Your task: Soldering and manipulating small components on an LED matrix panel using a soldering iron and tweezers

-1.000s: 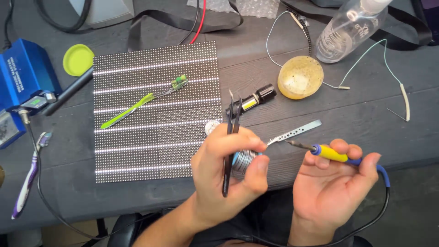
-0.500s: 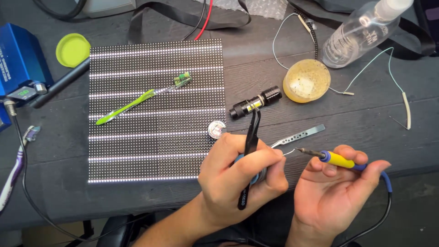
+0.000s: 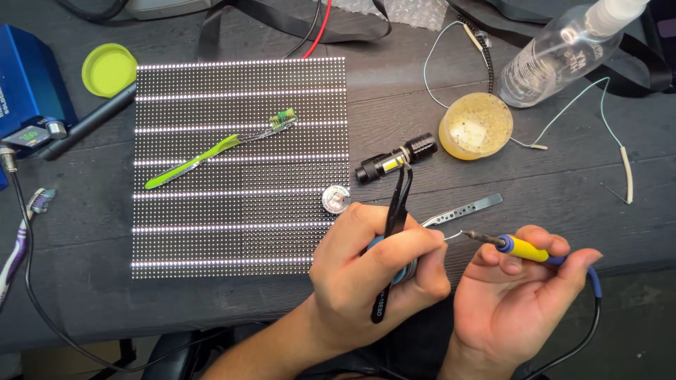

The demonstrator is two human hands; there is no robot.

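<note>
My left hand grips black tweezers that point up, and also holds a round spool of solder wire, mostly hidden in the palm. A thin strand of wire leads from the spool toward the tip of a soldering iron. That yellow and blue iron lies in my right hand, its tip aimed left. Both hands hover at the near edge of the dark table, right of a lit LED panel.
A green toothbrush lies on the panel. Beside it are a small silver disc, a black flashlight, silver tweezers, a yellowish round tub and a clear bottle. A blue station and green lid sit left.
The camera view shifted slightly. My left hand turned the tweezers more upright and the soldering iron tip came closer to the wire by the spool.
</note>
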